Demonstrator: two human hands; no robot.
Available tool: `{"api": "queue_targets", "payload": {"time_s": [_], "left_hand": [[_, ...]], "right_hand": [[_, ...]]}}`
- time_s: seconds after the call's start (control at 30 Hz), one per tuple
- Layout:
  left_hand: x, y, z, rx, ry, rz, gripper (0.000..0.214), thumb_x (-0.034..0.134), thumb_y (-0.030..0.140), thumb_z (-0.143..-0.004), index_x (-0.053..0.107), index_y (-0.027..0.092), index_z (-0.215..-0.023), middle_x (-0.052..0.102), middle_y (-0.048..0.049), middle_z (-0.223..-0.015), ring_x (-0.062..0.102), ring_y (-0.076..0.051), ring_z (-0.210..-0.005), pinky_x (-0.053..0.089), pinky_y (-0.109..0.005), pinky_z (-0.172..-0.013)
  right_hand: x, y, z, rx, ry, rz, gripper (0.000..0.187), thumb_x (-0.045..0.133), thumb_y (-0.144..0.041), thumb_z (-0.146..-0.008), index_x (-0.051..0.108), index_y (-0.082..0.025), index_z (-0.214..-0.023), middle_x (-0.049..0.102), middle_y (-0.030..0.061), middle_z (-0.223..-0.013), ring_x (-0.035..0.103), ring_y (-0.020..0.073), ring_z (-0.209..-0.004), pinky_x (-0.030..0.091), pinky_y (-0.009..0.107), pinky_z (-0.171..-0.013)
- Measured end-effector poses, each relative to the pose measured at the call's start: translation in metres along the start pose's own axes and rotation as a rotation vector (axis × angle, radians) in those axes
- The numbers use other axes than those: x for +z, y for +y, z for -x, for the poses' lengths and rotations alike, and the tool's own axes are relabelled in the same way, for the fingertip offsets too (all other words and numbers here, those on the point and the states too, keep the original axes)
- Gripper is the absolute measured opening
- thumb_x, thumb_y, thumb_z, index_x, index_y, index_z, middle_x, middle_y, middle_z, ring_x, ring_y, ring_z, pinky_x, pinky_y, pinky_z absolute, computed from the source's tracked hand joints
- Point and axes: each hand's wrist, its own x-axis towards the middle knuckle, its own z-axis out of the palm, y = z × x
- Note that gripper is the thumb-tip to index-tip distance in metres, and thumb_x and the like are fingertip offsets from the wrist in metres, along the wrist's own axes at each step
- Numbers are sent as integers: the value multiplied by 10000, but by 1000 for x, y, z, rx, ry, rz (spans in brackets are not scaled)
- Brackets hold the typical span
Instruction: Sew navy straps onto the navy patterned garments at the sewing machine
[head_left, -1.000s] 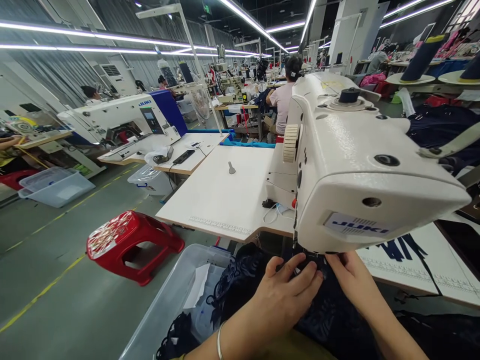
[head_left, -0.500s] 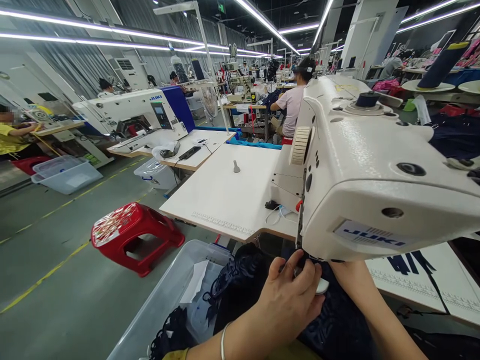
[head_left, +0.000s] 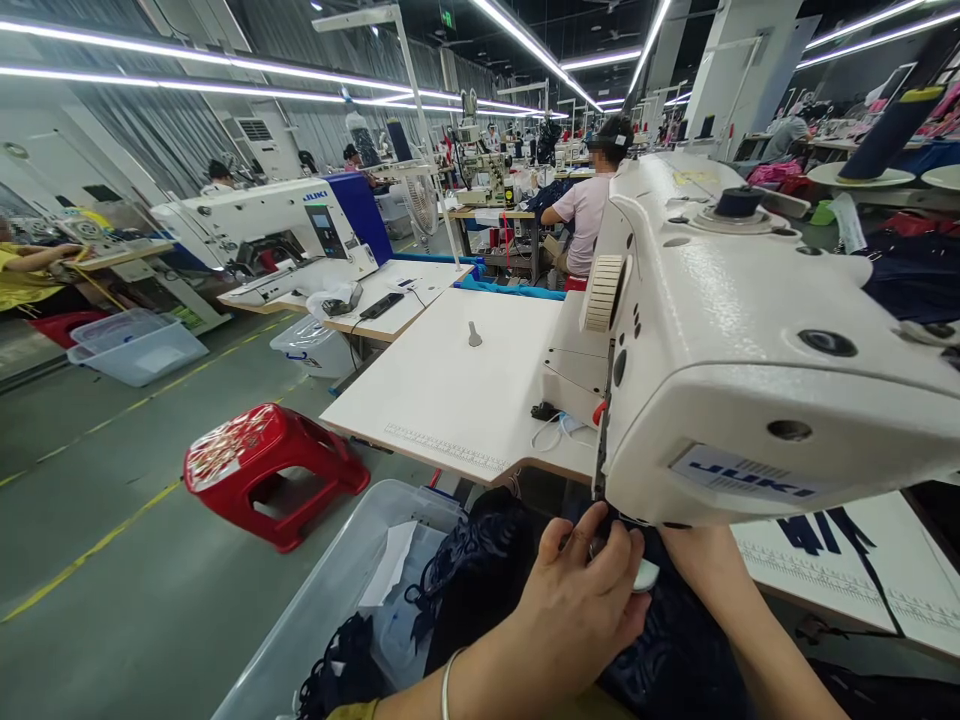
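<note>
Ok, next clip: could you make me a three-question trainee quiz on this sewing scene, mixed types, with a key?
1. Multiple choice: on which of the person's wrists is the silver bangle? (a) left (b) right (c) both
2. True or false: the red stool stands on the floor.
3. Fill in: the fingers of the person's right hand are hidden from view by the head of the ____.

Key:
1. (a), near the left hand
2. True
3. White sewing machine
</note>
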Motion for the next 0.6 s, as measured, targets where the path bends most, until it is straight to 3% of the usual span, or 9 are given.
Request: {"api": "queue_targets", "payload": {"time_s": [0.27,0.4,0.5,0.6], "left_hand": [[1,1,2,-55,24,29,378,448,391,-978,588,175,-1256,617,-23,-1245,478,-216,-1225,275,-374,-980],[-1,-2,3,-57,12,27,394,452,426,-981,584,175,-1255,616,-19,-1244,494,-219,-1202,290,-375,-972],[-3,-3,5,-52,-18,16,419,446,463,-984,575,177,-1262,612,-20,-1243,487,-221,-1210,299,-378,-974],[-5,-3,5,-54,-31,7,417,454,474,-983,569,192,-1268,606,-22,-1239,479,-217,-1223,306,-374,-982]], "right_hand": [[-2,3,4,105,5,-82,345,525,-412,-739,701,-194,-940,738,138,-978,577,388,-1158,434,527,-986],[-1,3,18,289,-22,-267,351,541,-400,-767,685,-188,-1007,712,122,-1085,498,366,-1254,356,506,-1062],[13,15,34,486,61,-471,352,587,-392,-798,646,-204,-1090,673,76,-1171,485,305,-1266,300,461,-1110],[38,30,50,659,102,-644,368,612,-422,-829,614,-197,-1121,667,62,-1138,562,277,-1161,397,457,-1042]]}}
